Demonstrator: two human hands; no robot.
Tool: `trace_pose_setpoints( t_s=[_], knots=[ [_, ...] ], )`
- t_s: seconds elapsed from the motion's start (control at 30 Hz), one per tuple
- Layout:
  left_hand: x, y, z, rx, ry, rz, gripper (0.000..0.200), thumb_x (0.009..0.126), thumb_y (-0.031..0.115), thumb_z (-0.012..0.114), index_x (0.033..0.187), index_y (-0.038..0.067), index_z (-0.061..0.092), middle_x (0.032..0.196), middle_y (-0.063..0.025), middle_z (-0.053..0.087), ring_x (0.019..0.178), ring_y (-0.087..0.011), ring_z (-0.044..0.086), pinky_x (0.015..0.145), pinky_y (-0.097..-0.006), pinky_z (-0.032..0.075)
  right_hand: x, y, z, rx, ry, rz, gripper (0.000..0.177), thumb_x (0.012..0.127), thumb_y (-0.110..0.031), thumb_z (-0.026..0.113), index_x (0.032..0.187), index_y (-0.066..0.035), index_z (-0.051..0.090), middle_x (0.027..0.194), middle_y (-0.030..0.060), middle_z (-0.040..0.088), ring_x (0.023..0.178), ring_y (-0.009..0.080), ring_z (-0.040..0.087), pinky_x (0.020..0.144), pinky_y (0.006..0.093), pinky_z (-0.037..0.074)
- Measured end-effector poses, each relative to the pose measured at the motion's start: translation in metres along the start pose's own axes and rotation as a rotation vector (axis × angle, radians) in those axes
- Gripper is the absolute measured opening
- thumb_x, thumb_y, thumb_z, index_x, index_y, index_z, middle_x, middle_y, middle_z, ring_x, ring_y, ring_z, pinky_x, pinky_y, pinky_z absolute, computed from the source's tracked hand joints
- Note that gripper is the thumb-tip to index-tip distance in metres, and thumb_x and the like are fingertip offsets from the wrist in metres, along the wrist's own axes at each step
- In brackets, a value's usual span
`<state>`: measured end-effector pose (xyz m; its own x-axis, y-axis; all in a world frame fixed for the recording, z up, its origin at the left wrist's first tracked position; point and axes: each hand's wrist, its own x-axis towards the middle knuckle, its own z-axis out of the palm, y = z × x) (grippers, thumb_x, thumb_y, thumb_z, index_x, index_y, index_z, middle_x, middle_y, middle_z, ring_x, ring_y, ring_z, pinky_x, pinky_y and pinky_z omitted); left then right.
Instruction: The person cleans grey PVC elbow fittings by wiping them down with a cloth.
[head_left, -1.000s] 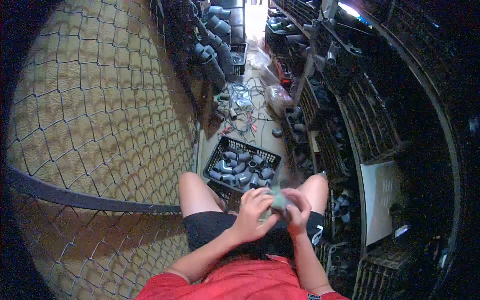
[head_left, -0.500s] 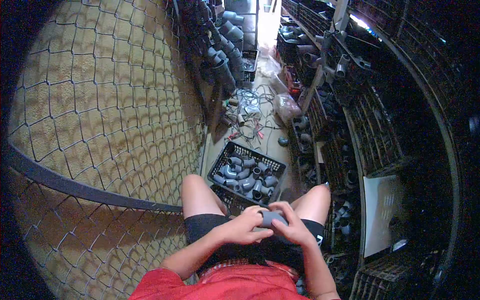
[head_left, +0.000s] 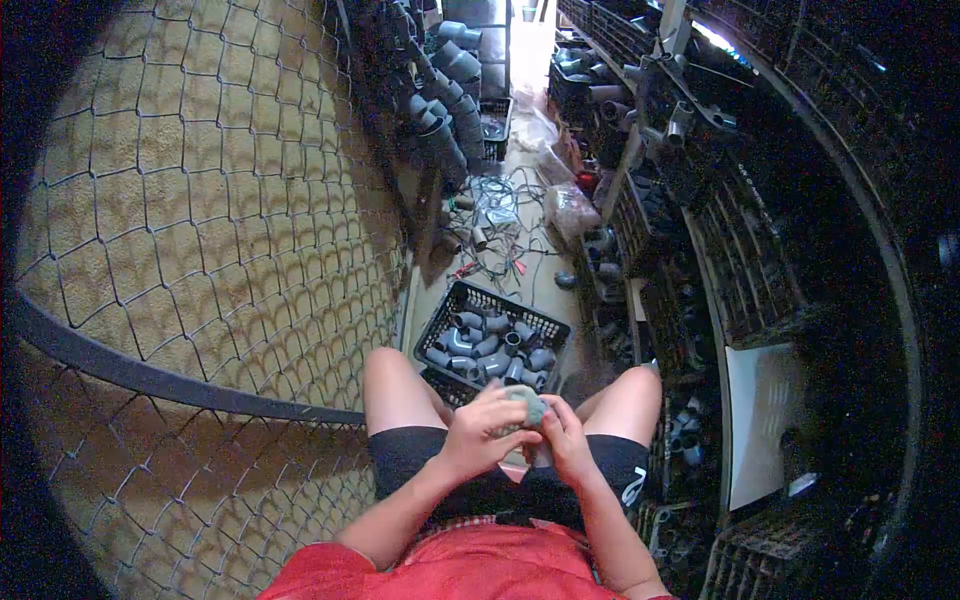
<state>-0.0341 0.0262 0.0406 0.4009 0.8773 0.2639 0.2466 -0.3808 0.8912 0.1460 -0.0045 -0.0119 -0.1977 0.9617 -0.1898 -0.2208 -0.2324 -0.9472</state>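
In front of my lap, my right hand [head_left: 567, 447] is closed round a grey pipe fitting [head_left: 543, 456], which is mostly covered by the fingers. My left hand [head_left: 488, 432] meets it from the other side, its fingers curled and slightly smeared by motion. Between the two hands shows a greenish-grey, cloth-like piece [head_left: 527, 402] with the left fingers against it; I cannot tell exactly what it is. A pale flap with a pinkish edge [head_left: 514, 471] shows just below the hands. Beyond my knees, a black crate [head_left: 432, 341] holds several grey pipe elbows [head_left: 461, 342].
Chain-link fence [head_left: 190, 220] runs along the left. Shelves of fittings [head_left: 640, 215] line the right, with a white panel [head_left: 752, 425] lower down. Tangled cables [head_left: 500, 235] and plastic bags [head_left: 571, 208] lie on the floor ahead. Large grey fittings [head_left: 457, 66] are stacked at the back left.
The fitting has turned and is now more hidden in my right hand. My left hand has shifted upward, and the greenish-grey piece has come into view between the hands.
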Motion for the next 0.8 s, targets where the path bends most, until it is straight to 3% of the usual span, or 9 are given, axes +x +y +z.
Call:
trace_pose_setpoints(
  t_s=[0.03, 0.17, 0.23, 0.37, 0.43, 0.53, 0.57, 0.63, 0.8],
  knots=[
    [0.002, -0.002, -0.001, 0.116, 0.177, 0.211, 0.022, 0.076, 0.014, 0.081, 0.096, 0.008, 0.073, 0.095, -0.0080, 0.073, 0.095, -0.0311, 0.068, 0.098, -0.0506, 0.044, 0.001, 0.002, 0.002, 0.002, -0.003, 0.000, 0.042, 0.102, -0.041, 0.050, 0.125, -0.006, 0.047, 0.088, 0.0066, 0.061, 0.063, 0.0144, 0.061, 0.055, 0.0281, 0.050],
    [0.003, 0.009, -0.020, 0.253, 0.176, 0.204, 0.033, 0.078, 0.024, 0.079, 0.106, 0.009, 0.070, 0.111, -0.0093, 0.070, 0.119, -0.0306, 0.057, 0.107, -0.0515, 0.036, 0.002, 0.008, 0.005, 0.191, 0.033, -0.022, 0.044, 0.102, -0.043, 0.046, 0.125, -0.005, 0.045, 0.090, 0.0085, 0.062, 0.065, 0.0153, 0.061, 0.054, 0.0287, 0.051],
    [-0.002, 0.001, -0.018, 0.284, -0.085, 0.167, 0.038, 0.082, 0.036, 0.070, 0.110, 0.009, 0.068, 0.118, -0.0120, 0.066, 0.125, -0.0328, 0.051, 0.111, -0.0534, 0.026, 0.002, 0.004, 0.006, 0.127, 0.030, -0.032, 0.039, 0.102, -0.036, 0.050, 0.125, -0.004, 0.050, 0.107, 0.0045, 0.060, 0.091, 0.0142, 0.059, 0.076, 0.0299, 0.050],
    [0.001, -0.008, -0.012, 0.099, -0.324, 0.093, 0.032, 0.086, 0.032, 0.067, 0.109, 0.009, 0.068, 0.120, -0.0141, 0.064, 0.128, -0.0341, 0.049, 0.111, -0.0535, 0.027, 0.003, -0.010, 0.002, -0.204, -0.029, -0.123, 0.041, 0.100, -0.035, 0.053, 0.126, -0.004, 0.050, 0.109, 0.0053, 0.060, 0.097, 0.0158, 0.059, 0.081, 0.0308, 0.049],
    [-0.001, -0.011, -0.011, -0.001, -0.448, 0.027, 0.029, 0.089, 0.030, 0.064, 0.108, 0.009, 0.068, 0.121, -0.0151, 0.063, 0.130, -0.0344, 0.048, 0.112, -0.0526, 0.027, 0.001, -0.022, 0.002, -0.422, -0.254, 0.159, 0.042, 0.099, -0.035, 0.055, 0.127, -0.004, 0.050, 0.112, 0.0063, 0.060, 0.103, 0.0149, 0.057, 0.086, 0.0297, 0.048],
    [0.001, -0.014, -0.018, 0.144, -0.629, 0.049, 0.023, 0.093, 0.024, 0.058, 0.102, 0.007, 0.070, 0.113, -0.0151, 0.066, 0.131, -0.0342, 0.047, 0.112, -0.0458, 0.030, -0.001, -0.010, 0.003, -0.191, -0.211, 0.026, 0.040, 0.100, -0.034, 0.053, 0.127, -0.005, 0.050, 0.113, 0.0059, 0.060, 0.105, 0.0143, 0.057, 0.088, 0.0292, 0.047],
    [0.000, -0.009, -0.019, 0.142, -0.628, 0.049, 0.023, 0.093, 0.024, 0.058, 0.102, 0.007, 0.070, 0.113, -0.0151, 0.066, 0.131, -0.0342, 0.047, 0.112, -0.0458, 0.030, -0.003, -0.011, 0.005, 0.013, -0.166, -0.005, 0.038, 0.101, -0.034, 0.052, 0.127, -0.006, 0.050, 0.112, 0.0053, 0.060, 0.103, 0.0139, 0.057, 0.087, 0.0291, 0.047],
    [0.000, 0.003, -0.023, -0.246, -0.062, -0.178, 0.023, 0.093, 0.025, 0.059, 0.101, 0.006, 0.070, 0.110, -0.0135, 0.068, 0.131, -0.0335, 0.047, 0.114, -0.0501, 0.027, -0.004, -0.004, -0.004, 0.185, -0.157, 0.118, 0.035, 0.102, -0.033, 0.050, 0.126, -0.007, 0.050, 0.110, 0.0044, 0.059, 0.100, 0.0126, 0.056, 0.086, 0.0283, 0.046],
    [0.004, -0.001, -0.013, 0.267, -0.457, 0.142, 0.033, 0.091, 0.032, 0.061, 0.112, 0.007, 0.066, 0.117, -0.0118, 0.066, 0.132, -0.0327, 0.046, 0.114, -0.0583, 0.023, 0.002, -0.016, 0.003, 0.025, -0.152, 0.117, 0.038, 0.102, -0.037, 0.049, 0.126, -0.007, 0.050, 0.107, 0.0042, 0.059, 0.099, 0.0117, 0.056, 0.085, 0.0279, 0.046]
  ],
)
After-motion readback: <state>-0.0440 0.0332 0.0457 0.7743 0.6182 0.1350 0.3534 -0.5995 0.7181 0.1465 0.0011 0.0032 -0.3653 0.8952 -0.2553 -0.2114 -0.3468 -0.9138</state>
